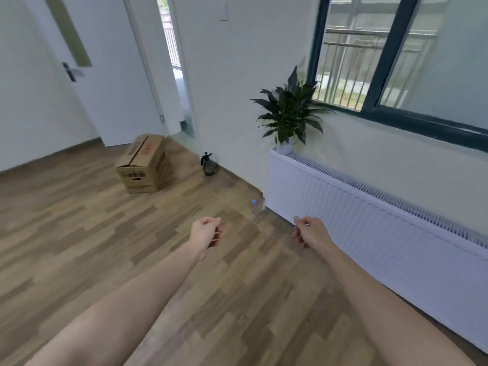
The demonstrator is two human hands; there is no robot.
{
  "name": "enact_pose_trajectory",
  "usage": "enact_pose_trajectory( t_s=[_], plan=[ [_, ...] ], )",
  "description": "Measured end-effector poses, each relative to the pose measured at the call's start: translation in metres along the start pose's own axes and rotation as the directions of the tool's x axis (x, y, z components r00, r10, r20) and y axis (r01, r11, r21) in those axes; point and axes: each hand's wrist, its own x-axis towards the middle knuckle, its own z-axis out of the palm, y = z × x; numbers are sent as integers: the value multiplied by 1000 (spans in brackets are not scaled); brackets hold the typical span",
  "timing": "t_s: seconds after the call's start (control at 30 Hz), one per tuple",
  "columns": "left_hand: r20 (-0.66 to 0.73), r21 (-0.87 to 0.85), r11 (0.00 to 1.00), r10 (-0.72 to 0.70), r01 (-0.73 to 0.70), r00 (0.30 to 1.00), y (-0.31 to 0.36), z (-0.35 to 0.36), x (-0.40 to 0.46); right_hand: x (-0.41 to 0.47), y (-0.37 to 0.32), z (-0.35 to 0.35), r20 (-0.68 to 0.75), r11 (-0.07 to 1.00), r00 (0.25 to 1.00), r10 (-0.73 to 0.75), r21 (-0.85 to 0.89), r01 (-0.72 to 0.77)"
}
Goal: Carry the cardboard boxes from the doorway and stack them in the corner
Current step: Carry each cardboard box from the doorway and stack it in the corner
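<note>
My left hand (207,233) and right hand (310,232) are both extended forward over the floor (79,233), fingers curled loosely inward, holding nothing. The frame is motion-blurred, so I cannot say whether the fingertips touch the palms.

The box (144,165) stands on the floor ahead and to the left of both hands, well apart from them, just beside the open door (105,75) and its doorway. Its flaps appear closed. Its long axis runs away from me toward the doorway, and a short end with a hand slot faces me. The left hand is the nearer one.

A sprayer (209,165) stands near the box's right side, against the wall. The radiator (369,207) runs along my right, with a plant (289,112) on its far end.

Judgement: approach forward-left, then take the box by its two short ends.
</note>
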Motion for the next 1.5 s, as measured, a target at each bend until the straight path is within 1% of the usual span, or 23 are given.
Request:
enact_pose_trajectory(
  t_s=[0.17,0.23,0.33,0.37,0.47,0.5,0.6,0.63,0.7,0.77,0.87,1.03,1.2,1.23,1.33,1.5],
  plan=[
    [-166,-122,992,-38,18,985,45,-81,98,91,-103,97,132,997,989,-73,-30,78],
    [-198,-163,987,-52,20,979,56,-112,134,124,-136,135,166,995,983,-76,-43,84],
    [-268,-206,978,-77,21,960,69,-168,208,184,-191,213,216,989,972,-91,-92,113],
    [-275,-212,977,-76,17,958,73,-181,224,195,-204,229,225,986,970,-90,-117,118],
    [-336,-224,975,-79,1,939,95,-245,308,255,-260,311,240,953,956,-170,-205,221],
    [-343,-222,975,-77,-1,936,100,-258,324,266,-270,323,249,942,954,-168,-243,230],
    [-384,-237,971,-89,-5,919,141,-330,407,333,-334,393,251,915,953,-170,-319,247],
    [-392,-235,972,-87,-9,916,150,-344,423,344,-349,402,248,915,955,-162,-326,239],
    [-420,-255,967,-96,-16,902,178,-381,469,380,-399,440,239,905,951,-195,-329,268],
    [-433,-247,969,-99,-12,896,196,-404,502,403,-435,465,235,901,949,-212,-328,283],
    [-444,-231,973,-101,-4,890,219,-436,555,448,-473,514,246,905,951,-186,-333,263],
    [-447,-188,982,-84,-2,891,251,-478,651,535,-512,600,297,897,943,-149,-361,255],
    [-446,-154,987,-108,43,889,287,-524,779,635,-562,689,324,898,937,-128,-363,248],
    [-448,-159,986,-117,49,886,302,-536,819,668,-581,713,331,900,935,-125,-358,247],
    [-458,-152,986,-138,76,878,335,-562,886,728,-623,751,343,902,935,-89,-371,222],
    [-473,-50,995,-95,81,876,396,-602,1000,810,-697,812,335,918,941,-54,-354,179]
  ],
)
